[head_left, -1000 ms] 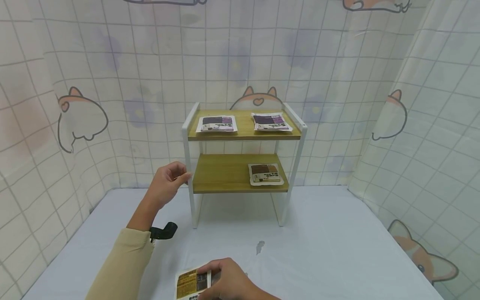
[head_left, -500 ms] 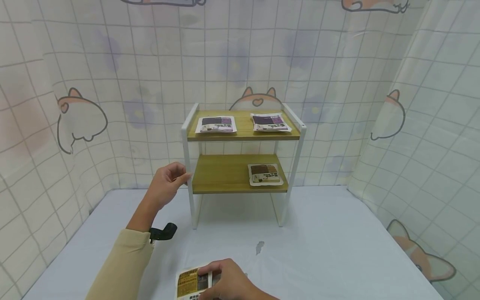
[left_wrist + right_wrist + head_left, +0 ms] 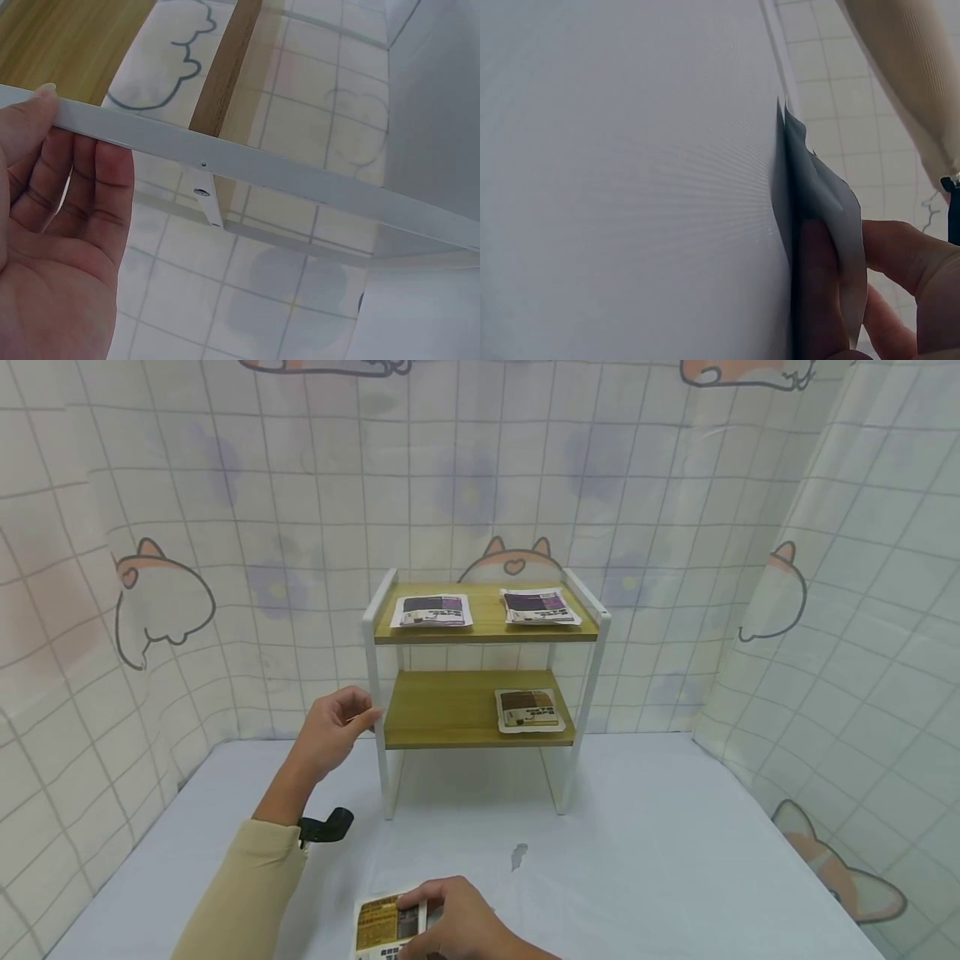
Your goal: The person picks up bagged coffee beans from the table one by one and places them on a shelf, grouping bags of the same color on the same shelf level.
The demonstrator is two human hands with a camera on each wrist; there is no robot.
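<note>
My left hand (image 3: 334, 732) holds the left white post of a two-tier rack (image 3: 377, 693). In the left wrist view, the thumb lies over the white post (image 3: 150, 135) and the fingers curl behind it. Low in the head view, my right hand (image 3: 467, 920) pinches the right side of a flat yellow, black and white packet (image 3: 384, 925), whose lower part is cut off by the frame. The right wrist view shows the packet's pale back (image 3: 821, 187) edge-on between thumb and fingers, close over the white tabletop.
Two purple-and-white packets lie on the top shelf, one at left (image 3: 432, 610), one at right (image 3: 540, 607). A brown-and-white packet (image 3: 529, 710) lies on the right of the lower shelf (image 3: 438, 714). Grid-patterned curtains (image 3: 315, 510) surround the white table (image 3: 660, 843).
</note>
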